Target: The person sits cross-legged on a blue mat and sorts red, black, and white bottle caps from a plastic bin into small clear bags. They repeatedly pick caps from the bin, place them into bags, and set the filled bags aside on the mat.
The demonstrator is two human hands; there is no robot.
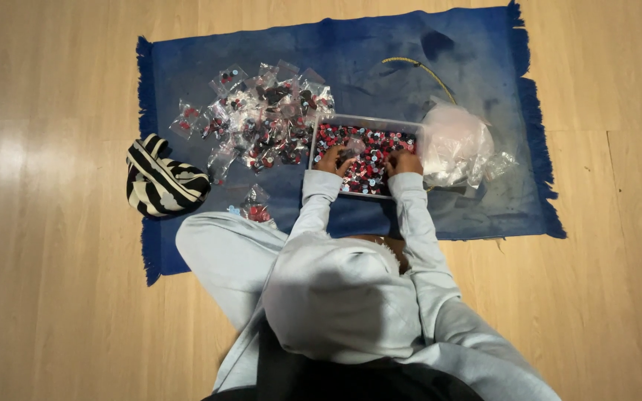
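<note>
A clear plastic tray (321,128) full of small red, blue and black pieces lies on a blue rug (380,44). Both hands rest inside the tray at its near edge. My left hand (334,160) is at the tray's near left corner, fingers curled down among the pieces, with what may be a small clear bag just beyond the fingertips. My right hand (404,161) sits on the pieces near the middle right, fingers bent. What either hand grips is too small to make out. Pale grey sleeves cover both arms.
A heap of small clear bags with pieces inside (265,119) lies left of the tray. One filled bag (255,208) is by my knee. A bundle of empty clear bags (458,148) sits right of the tray. A black-and-white striped cloth (161,178) lies at the rug's left edge, on a wooden floor.
</note>
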